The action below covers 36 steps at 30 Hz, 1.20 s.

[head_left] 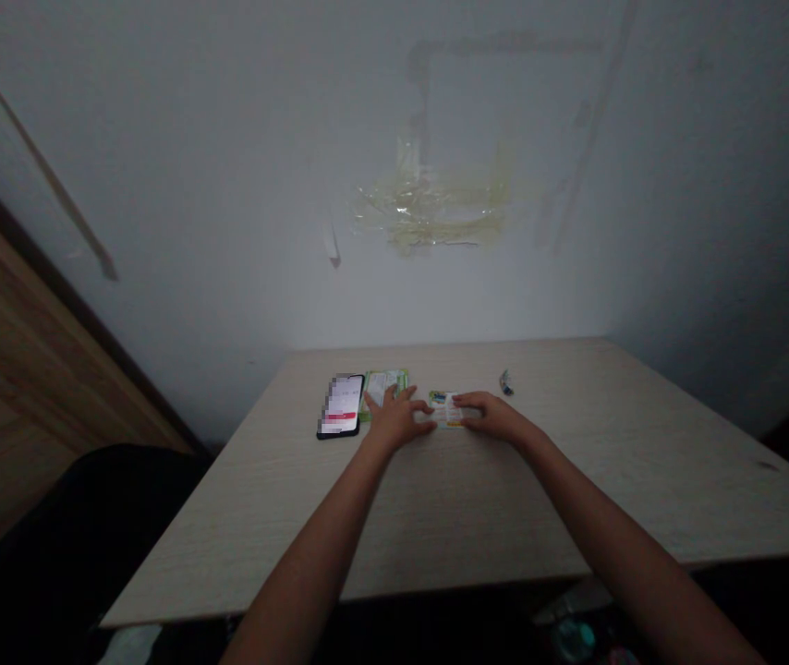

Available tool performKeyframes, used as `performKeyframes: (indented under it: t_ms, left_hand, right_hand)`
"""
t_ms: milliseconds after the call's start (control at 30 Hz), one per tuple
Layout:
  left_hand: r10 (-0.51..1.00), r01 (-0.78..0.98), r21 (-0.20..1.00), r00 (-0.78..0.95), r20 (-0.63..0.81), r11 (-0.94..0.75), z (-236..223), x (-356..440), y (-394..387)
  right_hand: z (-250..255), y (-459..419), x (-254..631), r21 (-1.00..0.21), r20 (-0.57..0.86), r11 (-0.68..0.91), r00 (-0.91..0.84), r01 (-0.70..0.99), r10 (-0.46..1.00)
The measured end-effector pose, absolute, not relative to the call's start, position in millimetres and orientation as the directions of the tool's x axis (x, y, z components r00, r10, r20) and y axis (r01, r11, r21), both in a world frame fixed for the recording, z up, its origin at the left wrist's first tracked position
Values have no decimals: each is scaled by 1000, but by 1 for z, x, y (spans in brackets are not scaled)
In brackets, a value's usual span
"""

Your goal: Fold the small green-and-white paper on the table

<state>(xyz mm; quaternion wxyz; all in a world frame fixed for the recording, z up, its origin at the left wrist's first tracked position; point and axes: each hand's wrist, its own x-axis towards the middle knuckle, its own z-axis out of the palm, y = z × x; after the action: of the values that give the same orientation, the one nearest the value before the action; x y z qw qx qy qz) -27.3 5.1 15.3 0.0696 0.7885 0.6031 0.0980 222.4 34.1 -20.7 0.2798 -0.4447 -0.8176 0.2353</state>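
A small printed card or packet (445, 411), white with green and yellow, lies flat on the pale wooden table between my hands. My right hand (495, 416) reaches over its right side, thumb and fingers apart with the tips touching it. At its left edge, my left hand (394, 423) has its thumb and index finger spread, while the other fingers stretch over a larger green-and-white printed sheet or booklet (381, 380). That hand partly covers the booklet. Whether the left fingertips touch the small card, I cannot tell.
Left of the booklet lies a phone (340, 406) with its screen lit. A small crumpled wrapper (506, 382) sits beyond my right hand. The table (450, 517) meets a wall with peeling tape (436, 212). A dark chair-like shape (103, 517) stands at the left.
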Motion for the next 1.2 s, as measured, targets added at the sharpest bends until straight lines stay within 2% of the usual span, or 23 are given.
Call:
performKeyframes:
  t_ms: [200, 467, 767, 1000, 1200]
  left_hand:
    - [960, 934, 222, 266, 91, -280, 13, -27, 3]
    - [946, 936, 195, 256, 197, -294, 11, -12, 2]
    - [909, 916, 158, 318, 270, -368, 8, -9, -3]
    - [862, 893, 130, 366, 352, -432, 6, -7, -6]
    - [881, 900, 130, 364, 302, -416, 5, -7, -7]
  right_hand:
    - [-26, 39, 228, -661, 225, 505, -495, 555, 839]
    - [-24, 41, 230, -681, 239, 527, -526, 509, 816]
    - [-25, 35, 230, -757, 281, 483, -448, 441, 849]
    - [-19, 32, 229, -749, 260, 453, -415, 484, 872]
    - [-18, 32, 228, -694, 261, 454, -393, 558, 882]
